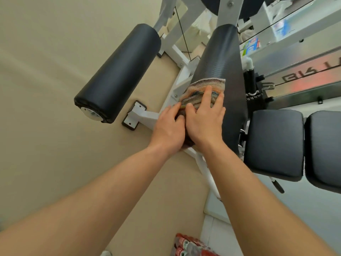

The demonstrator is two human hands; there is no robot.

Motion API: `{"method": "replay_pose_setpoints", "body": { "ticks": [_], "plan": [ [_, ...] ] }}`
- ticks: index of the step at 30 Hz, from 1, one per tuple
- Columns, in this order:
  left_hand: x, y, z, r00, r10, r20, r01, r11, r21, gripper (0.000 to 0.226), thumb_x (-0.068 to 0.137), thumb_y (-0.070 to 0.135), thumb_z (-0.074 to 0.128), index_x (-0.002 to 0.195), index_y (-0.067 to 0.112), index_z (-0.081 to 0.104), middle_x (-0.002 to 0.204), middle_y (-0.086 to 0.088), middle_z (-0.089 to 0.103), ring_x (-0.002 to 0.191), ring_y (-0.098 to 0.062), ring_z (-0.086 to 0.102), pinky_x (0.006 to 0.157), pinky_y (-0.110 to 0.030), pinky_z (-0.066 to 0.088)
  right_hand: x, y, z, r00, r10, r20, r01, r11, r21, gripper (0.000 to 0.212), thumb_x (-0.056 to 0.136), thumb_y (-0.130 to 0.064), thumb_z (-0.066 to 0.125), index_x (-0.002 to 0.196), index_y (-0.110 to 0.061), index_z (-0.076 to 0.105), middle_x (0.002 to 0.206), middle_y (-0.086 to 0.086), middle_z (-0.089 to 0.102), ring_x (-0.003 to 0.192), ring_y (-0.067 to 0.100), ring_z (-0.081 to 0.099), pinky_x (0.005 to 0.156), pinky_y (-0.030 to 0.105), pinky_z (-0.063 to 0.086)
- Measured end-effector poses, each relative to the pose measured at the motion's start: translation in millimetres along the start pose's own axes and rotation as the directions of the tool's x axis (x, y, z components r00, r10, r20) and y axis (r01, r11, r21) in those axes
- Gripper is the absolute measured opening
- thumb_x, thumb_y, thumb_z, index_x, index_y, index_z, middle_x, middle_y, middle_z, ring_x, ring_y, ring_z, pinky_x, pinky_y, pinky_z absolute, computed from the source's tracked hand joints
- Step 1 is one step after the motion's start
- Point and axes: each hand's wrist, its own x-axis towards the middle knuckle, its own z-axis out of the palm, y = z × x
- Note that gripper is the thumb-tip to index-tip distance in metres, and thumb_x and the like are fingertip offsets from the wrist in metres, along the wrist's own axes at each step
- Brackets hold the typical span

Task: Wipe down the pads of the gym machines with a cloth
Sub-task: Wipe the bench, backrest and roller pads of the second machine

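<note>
A striped multicoloured cloth [200,89] lies wrapped over the near left side of a long black roller pad [221,52] of a white-framed gym machine. My right hand [203,121] presses flat on the cloth with fingers spread. My left hand [168,129] grips the cloth's lower left edge, right beside the right hand. A second black roller pad [118,74] with a metal end cap sits apart to the left.
Two flat black seat pads [275,143] [324,150] lie to the right. The white machine frame [145,115] stands on beige flooring. Cables and a metal weight-stack cover [295,58] are at the upper right. A red package [191,246] lies on the floor at the bottom.
</note>
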Motion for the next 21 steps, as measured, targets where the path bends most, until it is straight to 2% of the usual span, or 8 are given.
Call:
{"method": "replay_pose_setpoints", "body": {
  "ticks": [1, 3, 7, 10, 13, 15, 18, 21],
  "plan": [
    [2, 3, -2, 1.000, -0.017, 0.023, 0.015, 0.997, 0.076, 0.049, 0.104, 0.032, 0.041, 0.153, 0.032, 0.037, 0.165, -0.001, 0.019, 0.148, -0.023, 0.027, 0.121, -0.041, 0.027, 3, 0, -1, 1.000, 0.003, 0.000, -0.003, 1.000, 0.024, 0.073, 0.104, -0.041, 0.041, 0.162, -0.029, -0.002, 0.170, 0.009, -0.013, 0.155, 0.040, -0.007, 0.127, 0.050, 0.002],
    [1, 10, -6, 0.996, 0.031, -0.080, -0.009, 0.966, 0.260, 0.056, 0.102, 0.034, 0.048, 0.155, 0.028, 0.031, 0.166, 0.002, 0.000, 0.151, -0.025, 0.013, 0.119, -0.040, 0.026, 9, 3, -3, 1.000, -0.009, -0.005, 0.009, 0.999, 0.051, 0.074, 0.104, -0.042, 0.042, 0.162, -0.030, -0.003, 0.170, 0.006, -0.012, 0.156, 0.034, -0.008, 0.127, 0.049, 0.002],
    [11, 26, -7, 0.956, 0.184, -0.228, -0.091, 0.926, 0.367, 0.051, 0.094, 0.028, 0.061, 0.143, 0.031, 0.049, 0.154, 0.005, 0.029, 0.137, -0.022, 0.029, 0.112, -0.039, 0.036, 25, 6, -4, 1.000, -0.005, -0.017, 0.007, 0.996, 0.092, 0.076, 0.102, -0.043, 0.044, 0.161, -0.033, -0.001, 0.171, 0.001, -0.009, 0.157, 0.028, -0.007, 0.127, 0.051, 0.007],
    [32, 39, 0, 0.943, 0.221, -0.247, -0.084, 0.880, 0.467, 0.032, 0.093, 0.029, 0.059, 0.124, 0.037, 0.063, 0.142, 0.010, 0.044, 0.127, -0.021, 0.038, 0.106, -0.039, 0.029, 53, 2, -8, 0.999, 0.024, -0.040, -0.019, 0.993, 0.118, 0.074, 0.102, -0.043, 0.044, 0.162, -0.033, 0.001, 0.171, 0.004, -0.005, 0.157, 0.028, -0.004, 0.126, 0.049, 0.009],
    [65, 51, 10, 0.975, 0.178, -0.134, -0.143, 0.961, 0.236, 0.035, 0.099, 0.020, 0.047, 0.128, 0.028, 0.065, 0.133, 0.006, 0.059, 0.121, -0.019, 0.052, 0.103, -0.034, 0.038, 82, 0, -11, 0.997, 0.025, -0.066, -0.017, 0.992, 0.123, 0.072, 0.102, -0.042, 0.045, 0.162, -0.033, 0.005, 0.171, 0.006, -0.003, 0.157, 0.029, -0.001, 0.126, 0.049, 0.010],
    [91, 55, 14, 0.984, 0.152, -0.092, -0.138, 0.981, 0.139, 0.039, 0.101, 0.018, 0.043, 0.134, 0.025, 0.063, 0.137, 0.004, 0.061, 0.126, -0.019, 0.054, 0.105, -0.032, 0.040, 98, 2, -12, 0.997, 0.011, -0.074, -0.001, 0.991, 0.135, 0.071, 0.102, -0.042, 0.045, 0.162, -0.034, 0.007, 0.171, 0.004, -0.002, 0.157, 0.027, -0.001, 0.127, 0.048, 0.010],
    [120, 58, 25, 0.988, 0.150, -0.026, -0.150, 0.989, 0.019, 0.044, 0.104, 0.020, 0.040, 0.146, 0.023, 0.051, 0.151, 0.005, 0.050, 0.139, -0.018, 0.043, 0.115, -0.029, 0.030, 126, 6, -16, 0.996, -0.018, -0.091, 0.034, 0.983, 0.181, 0.068, 0.103, -0.042, 0.045, 0.161, -0.035, 0.011, 0.171, 0.000, -0.001, 0.157, 0.024, 0.000, 0.126, 0.048, 0.012],
    [148, 62, 40, 0.979, 0.199, 0.048, -0.200, 0.979, 0.026, 0.049, 0.106, 0.025, 0.034, 0.155, 0.023, 0.035, 0.161, 0.006, 0.033, 0.144, -0.020, 0.027, 0.122, -0.037, 0.023, 158, 10, -21, 0.994, -0.035, -0.102, 0.059, 0.968, 0.245, 0.067, 0.101, -0.040, 0.048, 0.160, -0.036, 0.017, 0.171, -0.002, 0.003, 0.157, 0.022, 0.004, 0.126, 0.048, 0.014]
  ]
}}
